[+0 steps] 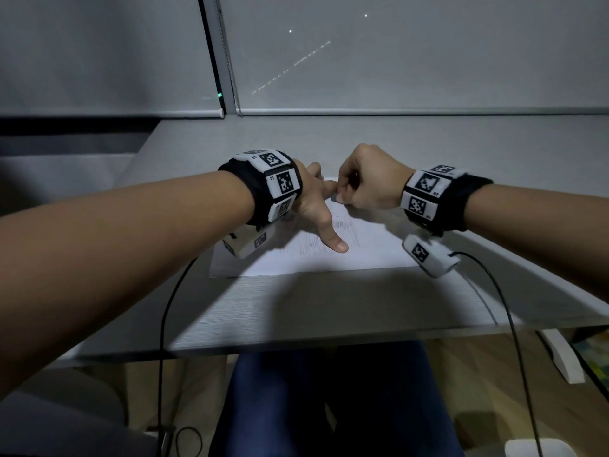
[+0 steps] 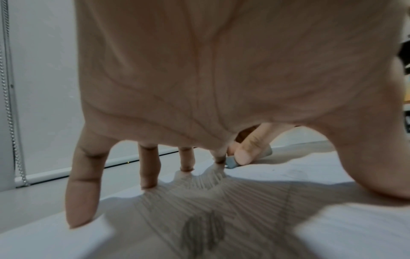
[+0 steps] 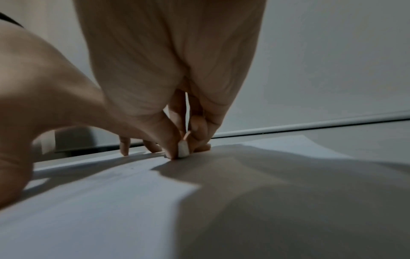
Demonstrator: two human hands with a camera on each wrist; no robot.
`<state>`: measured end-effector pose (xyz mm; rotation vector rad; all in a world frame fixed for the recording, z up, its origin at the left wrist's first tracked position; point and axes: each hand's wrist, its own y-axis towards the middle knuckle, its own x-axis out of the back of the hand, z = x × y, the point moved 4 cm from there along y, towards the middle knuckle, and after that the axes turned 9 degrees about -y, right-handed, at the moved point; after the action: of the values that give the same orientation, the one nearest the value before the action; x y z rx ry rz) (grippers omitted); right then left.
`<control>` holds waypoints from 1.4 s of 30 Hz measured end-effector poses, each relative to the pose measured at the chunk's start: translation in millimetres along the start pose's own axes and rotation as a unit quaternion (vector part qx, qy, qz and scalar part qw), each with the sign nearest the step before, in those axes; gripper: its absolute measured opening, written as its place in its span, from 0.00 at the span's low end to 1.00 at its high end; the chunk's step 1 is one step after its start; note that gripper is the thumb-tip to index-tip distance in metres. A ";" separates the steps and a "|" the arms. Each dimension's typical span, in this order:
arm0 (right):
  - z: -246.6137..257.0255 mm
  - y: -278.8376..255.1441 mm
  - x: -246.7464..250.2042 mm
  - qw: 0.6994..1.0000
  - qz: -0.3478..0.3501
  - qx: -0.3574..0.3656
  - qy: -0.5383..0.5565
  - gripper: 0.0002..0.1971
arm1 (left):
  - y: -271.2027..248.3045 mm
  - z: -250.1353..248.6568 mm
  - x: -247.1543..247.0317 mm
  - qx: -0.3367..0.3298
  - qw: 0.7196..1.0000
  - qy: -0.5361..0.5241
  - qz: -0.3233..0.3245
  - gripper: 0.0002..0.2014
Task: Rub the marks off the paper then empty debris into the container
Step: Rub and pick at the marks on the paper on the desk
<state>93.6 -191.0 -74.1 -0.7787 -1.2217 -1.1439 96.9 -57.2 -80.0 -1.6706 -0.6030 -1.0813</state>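
A white sheet of paper [image 1: 362,249] lies on the grey desk, with pencil marks [image 1: 309,245] under and beside my left hand. My left hand [image 1: 316,206] is spread flat, its fingertips and thumb pressing the paper down [image 2: 199,201]. My right hand [image 1: 365,183] pinches a small pale eraser [image 3: 183,151] between thumb and fingers, its lower end touching the paper near the far edge, right by my left index finger. In the left wrist view the eraser [image 2: 231,163] shows grey under the right thumb. Dark scribbles [image 2: 204,231] lie below my left palm.
The grey desk [image 1: 296,308] reaches to a window with lowered blinds [image 1: 395,61] and a bead chain [image 2: 9,105]. Cables [image 1: 164,324] hang from both wrist cameras over the near edge. A white object [image 1: 540,448] sits low on the floor at right.
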 end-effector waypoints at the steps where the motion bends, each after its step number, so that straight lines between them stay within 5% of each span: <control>1: 0.7 0.1 -0.6 1.000 0.000 -0.001 0.001 0.04 | -0.8 0.1 0.3 0.001 1.000 -0.002 -0.001 0.66; 7: 20.7 -19.4 -4.4 0.994 0.074 0.065 0.037 0.04 | -4.8 -0.6 0.8 -0.002 1.000 -0.002 -0.016 0.61; 13: 4.5 -0.2 -0.8 1.000 -0.006 -0.001 0.007 0.05 | -5.1 0.4 -1.0 -0.002 1.000 -0.018 -0.002 0.63; 19: 25.0 -17.2 -10.3 0.997 0.055 0.044 0.026 0.07 | -10.2 -3.2 2.0 -0.011 1.000 -0.016 -0.008 0.53; 26: 6.3 -2.6 1.4 1.000 -0.001 0.002 0.001 0.05 | -5.8 1.1 0.5 0.003 1.000 -0.011 0.003 0.64; 33: 23.7 -34.1 -3.7 0.991 0.090 0.091 0.040 0.03 | -2.1 2.8 -1.0 -0.002 1.000 -0.008 -0.002 0.61; 42: 13.4 -28.2 -3.0 0.995 0.060 0.075 0.026 0.04 | -3.1 2.0 -3.5 -0.003 1.000 -0.028 -0.011 0.61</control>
<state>62.8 -185.9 -77.4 -0.6962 -1.1857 -0.9573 93.6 -53.9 -81.8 -1.7069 -0.6566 -1.0564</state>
